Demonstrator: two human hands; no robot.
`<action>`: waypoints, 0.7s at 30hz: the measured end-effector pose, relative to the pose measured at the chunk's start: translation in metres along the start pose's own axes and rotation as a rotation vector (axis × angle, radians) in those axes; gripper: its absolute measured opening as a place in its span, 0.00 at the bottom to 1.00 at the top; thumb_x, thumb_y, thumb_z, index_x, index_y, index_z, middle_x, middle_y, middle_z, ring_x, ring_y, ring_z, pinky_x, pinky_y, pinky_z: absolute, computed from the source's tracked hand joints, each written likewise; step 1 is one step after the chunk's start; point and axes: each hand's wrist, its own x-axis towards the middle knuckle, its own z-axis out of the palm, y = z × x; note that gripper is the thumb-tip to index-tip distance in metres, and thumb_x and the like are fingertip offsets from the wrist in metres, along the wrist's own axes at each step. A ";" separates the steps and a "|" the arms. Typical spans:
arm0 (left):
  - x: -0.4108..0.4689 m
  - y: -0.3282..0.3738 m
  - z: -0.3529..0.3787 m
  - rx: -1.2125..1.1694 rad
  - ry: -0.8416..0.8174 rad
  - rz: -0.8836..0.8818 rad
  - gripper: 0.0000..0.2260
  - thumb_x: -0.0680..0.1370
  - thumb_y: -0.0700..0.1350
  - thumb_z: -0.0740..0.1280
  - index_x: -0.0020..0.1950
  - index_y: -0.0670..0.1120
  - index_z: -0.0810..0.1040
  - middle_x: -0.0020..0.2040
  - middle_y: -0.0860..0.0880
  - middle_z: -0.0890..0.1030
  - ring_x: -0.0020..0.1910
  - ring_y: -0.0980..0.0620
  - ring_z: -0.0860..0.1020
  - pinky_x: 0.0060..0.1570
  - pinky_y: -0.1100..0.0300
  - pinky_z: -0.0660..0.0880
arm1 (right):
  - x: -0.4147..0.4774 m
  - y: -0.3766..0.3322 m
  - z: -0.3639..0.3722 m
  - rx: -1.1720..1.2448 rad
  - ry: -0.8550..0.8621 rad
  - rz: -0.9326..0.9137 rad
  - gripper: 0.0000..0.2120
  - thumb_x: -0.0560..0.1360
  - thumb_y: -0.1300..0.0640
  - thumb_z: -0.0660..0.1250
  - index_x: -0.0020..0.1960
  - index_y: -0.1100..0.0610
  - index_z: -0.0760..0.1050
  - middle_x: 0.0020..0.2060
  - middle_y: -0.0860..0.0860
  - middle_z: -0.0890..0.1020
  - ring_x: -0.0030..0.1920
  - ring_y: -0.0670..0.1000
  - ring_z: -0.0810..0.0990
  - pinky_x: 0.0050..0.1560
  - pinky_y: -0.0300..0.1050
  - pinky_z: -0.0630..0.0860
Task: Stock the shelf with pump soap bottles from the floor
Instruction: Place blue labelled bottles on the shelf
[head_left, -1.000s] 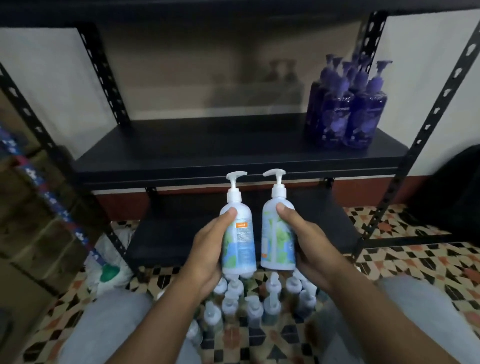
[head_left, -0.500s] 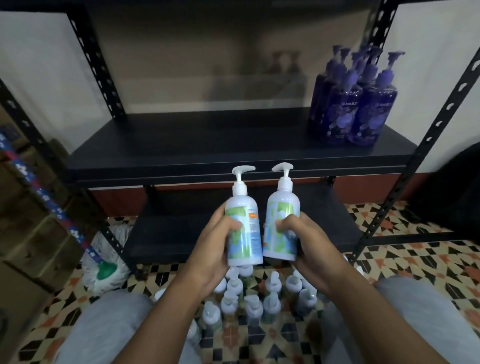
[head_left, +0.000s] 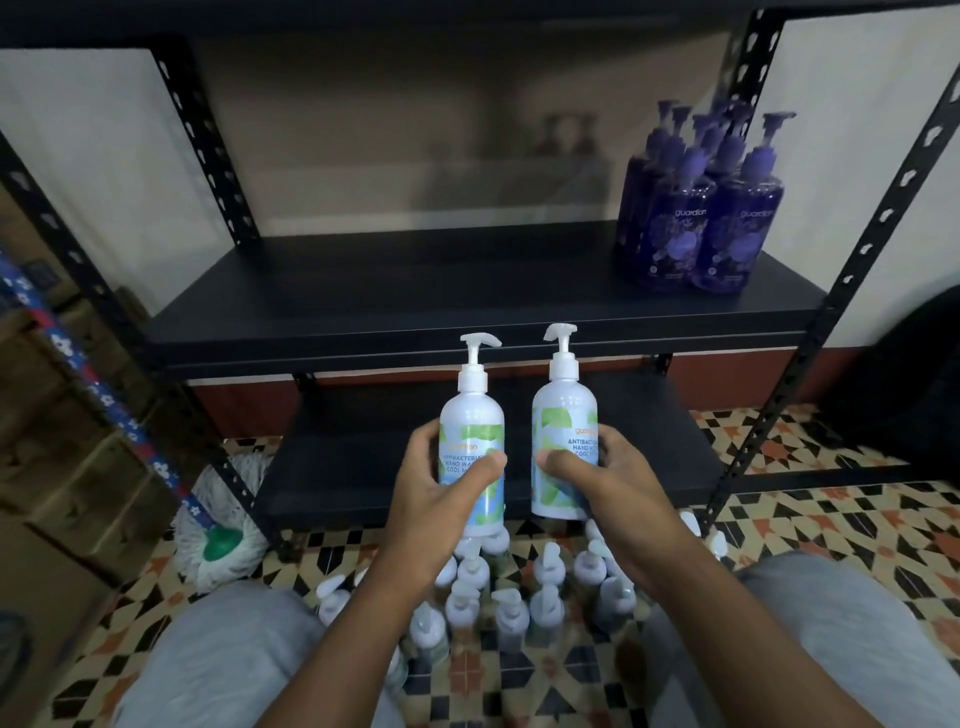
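- Two white pump bottles are up off the floor: the left bottle (head_left: 471, 452) in the left hand (head_left: 436, 499), the right bottle (head_left: 563, 447) in the right hand (head_left: 613, 483), both upright, side by side with a narrow gap between them.
- What's changed over the last second: the labels have been rotated round. A second ago the back panels showed; now the printed fronts with "antibacterial hand wash" face this way.
- They've also risen a touch, pump heads now level with the front lip of the middle shelf (head_left: 467, 291).
- Fingers are wrapped around each bottle's body, thumbs pressed across the label fronts, a firm hold on both sides.
- So my read is that the pick-up is done and the bottles are being oriented for placing; neither is on the shelf yet.
- That shelf is bare from the left through the middle, with a cluster of purple bottles (head_left: 701, 218) at its far right end.
- Below the hands, more white pump bottles (head_left: 509, 597) stand bunched on the patterned floor (head_left: 831, 499) between the knees, so plenty of stock remains.
- Off to the near left, a mop head (head_left: 218, 545) rests by the shelf's upright.
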 end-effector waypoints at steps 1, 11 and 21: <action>-0.001 -0.001 0.000 -0.002 0.000 0.006 0.21 0.75 0.45 0.76 0.64 0.55 0.72 0.55 0.49 0.83 0.49 0.49 0.86 0.48 0.48 0.84 | -0.002 -0.001 0.001 -0.006 0.006 -0.006 0.20 0.72 0.57 0.76 0.61 0.55 0.75 0.52 0.55 0.84 0.48 0.52 0.86 0.43 0.45 0.83; -0.005 -0.001 -0.002 0.076 0.034 -0.018 0.12 0.74 0.44 0.77 0.54 0.49 0.78 0.45 0.47 0.84 0.39 0.55 0.84 0.36 0.63 0.79 | -0.011 0.002 0.002 -0.080 0.025 -0.082 0.17 0.71 0.54 0.78 0.57 0.52 0.78 0.48 0.53 0.85 0.45 0.50 0.86 0.45 0.45 0.84; 0.024 0.028 0.008 -0.002 -0.028 0.062 0.13 0.77 0.43 0.74 0.59 0.48 0.76 0.50 0.44 0.84 0.45 0.46 0.87 0.44 0.51 0.84 | 0.012 -0.017 0.006 -0.121 0.057 -0.206 0.21 0.72 0.51 0.77 0.61 0.46 0.72 0.49 0.49 0.83 0.45 0.45 0.85 0.41 0.39 0.81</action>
